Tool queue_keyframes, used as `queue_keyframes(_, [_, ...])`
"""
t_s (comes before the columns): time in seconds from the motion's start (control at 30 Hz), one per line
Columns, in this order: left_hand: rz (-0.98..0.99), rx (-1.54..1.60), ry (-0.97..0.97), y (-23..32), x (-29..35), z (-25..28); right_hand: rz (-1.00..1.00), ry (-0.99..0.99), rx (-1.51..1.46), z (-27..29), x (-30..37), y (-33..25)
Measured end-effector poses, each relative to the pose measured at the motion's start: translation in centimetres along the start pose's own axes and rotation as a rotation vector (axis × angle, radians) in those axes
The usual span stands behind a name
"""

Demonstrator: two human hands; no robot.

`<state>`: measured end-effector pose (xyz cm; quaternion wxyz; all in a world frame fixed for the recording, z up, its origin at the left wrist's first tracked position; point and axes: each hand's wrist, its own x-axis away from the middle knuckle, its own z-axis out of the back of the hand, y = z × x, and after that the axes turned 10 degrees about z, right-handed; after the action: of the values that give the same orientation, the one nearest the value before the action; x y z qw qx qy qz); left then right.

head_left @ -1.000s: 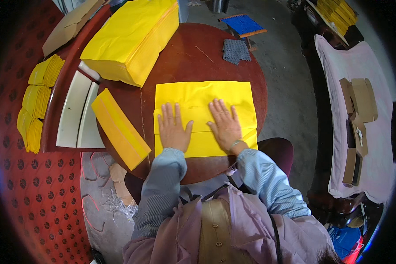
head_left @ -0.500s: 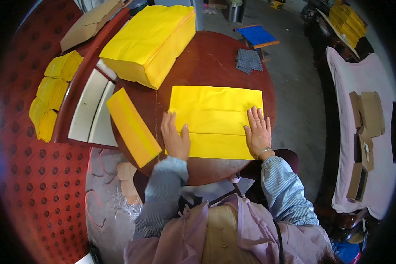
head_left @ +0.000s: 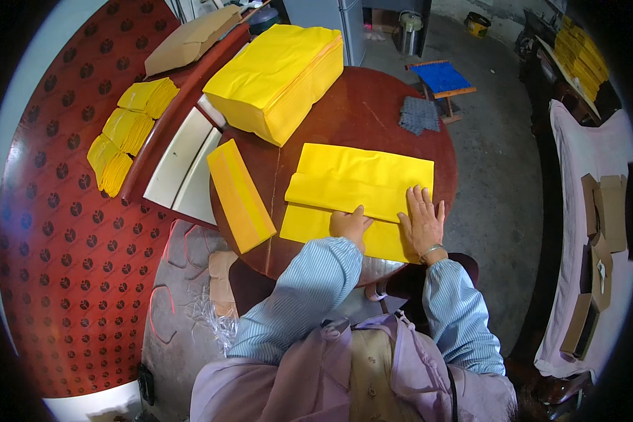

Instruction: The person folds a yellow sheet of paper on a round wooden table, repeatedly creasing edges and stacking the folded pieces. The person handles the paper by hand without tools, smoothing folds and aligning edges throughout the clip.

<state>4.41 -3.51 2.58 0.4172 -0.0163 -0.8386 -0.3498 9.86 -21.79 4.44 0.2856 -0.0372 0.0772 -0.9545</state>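
A folded yellow cloth sheet (head_left: 362, 179) lies on a round red-brown table (head_left: 344, 105), its upper fold overlapping a lower strip. My left hand (head_left: 350, 228) is at the lower edge of that fold, near its middle. Its thumb rests over the edge and the fingers curl, partly hidden, so it appears to pinch the cloth. My right hand (head_left: 423, 225) lies flat on the sheet's right end with fingers stretched out. Left of the sheet is a narrow folded yellow strip (head_left: 240, 197) with a lighter band along it. Behind stands a thick stack of yellow cloth (head_left: 274, 77).
A grey mat piece (head_left: 420, 115) sits at the table's far right edge. Beyond it is a blue-topped folding stool (head_left: 441, 77). Several yellow bundles (head_left: 128, 132) lie at the left on a red patterned surface. Opened cardboard boxes (head_left: 605, 211) rest on a pink-covered bench at the right.
My left hand has moved right from the sheet's left edge to the middle of the fold's edge. The right hand stays flat on the right end. The whole view has shifted.
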Motion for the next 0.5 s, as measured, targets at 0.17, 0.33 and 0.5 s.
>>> queue_keyframes(0.17, [0.036,-0.227,-0.260,4.0,1.1,1.7,0.126,0.094,-0.371,4.1,0.9,2.5])
queue_keyframes(0.33, [0.110,-0.938,-0.648,14.4,0.7,6.6,0.093,0.116,-0.800,6.8,-0.3,4.7])
queue_keyframes(0.5, [0.248,-1.745,-0.712,19.4,-3.8,2.4,0.068,0.106,-1.177,5.2,-4.3,3.7])
